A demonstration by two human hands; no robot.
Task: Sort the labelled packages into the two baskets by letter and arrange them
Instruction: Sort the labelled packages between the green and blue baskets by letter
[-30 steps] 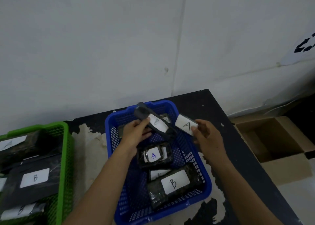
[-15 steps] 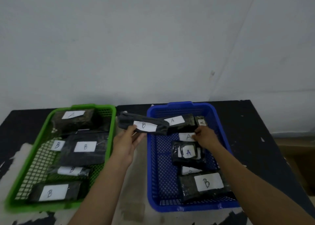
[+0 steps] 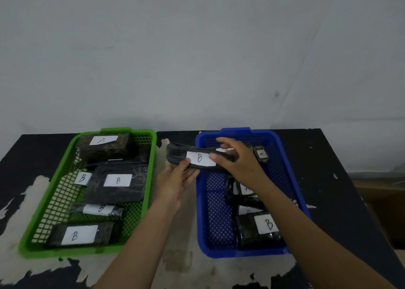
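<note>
The right hand [image 3: 238, 164] hides most of a label [image 3: 226, 149] behind it. In the blue basket [image 3: 202, 201], another label [image 3: 246, 210] shows no readable letter.

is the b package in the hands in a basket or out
Out. The left hand and right hand hold the B package in the air over the blue basket rim, clear of the green basket.

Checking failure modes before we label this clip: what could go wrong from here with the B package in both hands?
1. The held B package hangs between the baskets, gripped by the left hand and right hand; a slip would likely drop it on the table.
2. The green basket holds mostly Bs, yet an A package sits at its back; it may get buried.
3. The blue basket still holds a front B package, easily missed.
</note>
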